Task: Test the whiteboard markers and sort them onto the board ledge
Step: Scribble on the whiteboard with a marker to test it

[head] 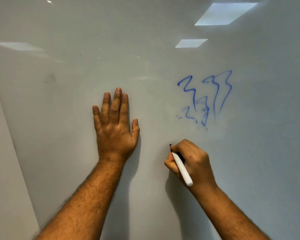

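White marker (181, 168), tip up-left on whiteboard (145, 40)

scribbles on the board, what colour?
Blue scribbles, partly smudged at the bottom; seen in the head view, above the right hand.

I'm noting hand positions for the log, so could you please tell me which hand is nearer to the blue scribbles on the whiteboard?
Right. The right hand, holding the marker, sits just below the blue scribbles. The left hand lies flat on the board, farther off to their left.
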`<state>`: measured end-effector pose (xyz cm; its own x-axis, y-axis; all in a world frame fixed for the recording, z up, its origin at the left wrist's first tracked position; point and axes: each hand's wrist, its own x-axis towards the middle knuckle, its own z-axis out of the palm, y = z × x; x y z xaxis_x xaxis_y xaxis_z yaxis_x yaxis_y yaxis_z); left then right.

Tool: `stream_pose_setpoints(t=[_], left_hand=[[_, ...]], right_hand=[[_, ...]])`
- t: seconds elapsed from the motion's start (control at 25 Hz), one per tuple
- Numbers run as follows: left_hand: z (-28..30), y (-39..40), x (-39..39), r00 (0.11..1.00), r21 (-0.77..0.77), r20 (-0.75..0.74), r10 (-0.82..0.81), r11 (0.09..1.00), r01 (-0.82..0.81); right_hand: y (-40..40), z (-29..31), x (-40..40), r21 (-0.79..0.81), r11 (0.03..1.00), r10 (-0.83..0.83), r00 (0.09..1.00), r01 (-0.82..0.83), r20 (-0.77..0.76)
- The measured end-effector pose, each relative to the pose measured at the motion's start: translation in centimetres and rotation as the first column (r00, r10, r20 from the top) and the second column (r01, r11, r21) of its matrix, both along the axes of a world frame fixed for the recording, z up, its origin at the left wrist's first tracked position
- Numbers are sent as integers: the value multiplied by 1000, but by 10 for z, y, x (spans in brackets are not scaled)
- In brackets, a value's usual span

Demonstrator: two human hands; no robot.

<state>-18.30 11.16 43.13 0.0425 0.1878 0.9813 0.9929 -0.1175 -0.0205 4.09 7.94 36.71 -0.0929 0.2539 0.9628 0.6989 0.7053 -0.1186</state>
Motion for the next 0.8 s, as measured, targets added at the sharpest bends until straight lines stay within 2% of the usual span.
stream_pose_setpoints(t=[0.12, 0.2, 0.32, 0.36, 0.44, 0.48, 0.6, 0.72, 0.76, 0.8], left_hand=[[-19, -3, 19, 998, -18, 57, -23, 1000, 24], [-26, -1, 20, 999, -39, 37, -28, 999, 29], [-26, 0, 16, 1000, -25, 19, -22, 999, 23], [-26, 0, 15, 1000, -20, 12, -23, 1000, 23], [-29, 0, 13, 999, -19, -11, -32, 999, 32], [-31, 0, 12, 999, -17, -19, -35, 999, 35], [-37, -1, 10, 998, -11, -36, -46, 999, 45], [-41, -2, 10, 999, -21, -34, -36, 999, 35], [-42, -2, 11, 999, -23, -33, -37, 999, 36], [-43, -3, 11, 999, -28, -31, -45, 999, 44]], right_hand=[[-7, 9, 7, -117, 992, 30, 998, -36, -48], [-9, 29, 1, -43, 997, 58, 995, -62, -85], [3, 55, -9, 105, 993, 58, 997, -53, -44], [8, 56, -8, 118, 992, 57, 994, -45, -98], [13, 50, 3, 99, 994, 71, 949, -43, -308], [13, 41, 8, 92, 995, 69, 935, -39, -348], [4, 1, 15, 58, 998, 47, 969, -34, -241], [-5, -22, 16, -227, 971, 58, 997, -70, -60], [-8, -22, 17, -297, 954, 57, 998, -51, 12], [-9, -18, 18, -293, 956, 42, 999, -30, 34]])
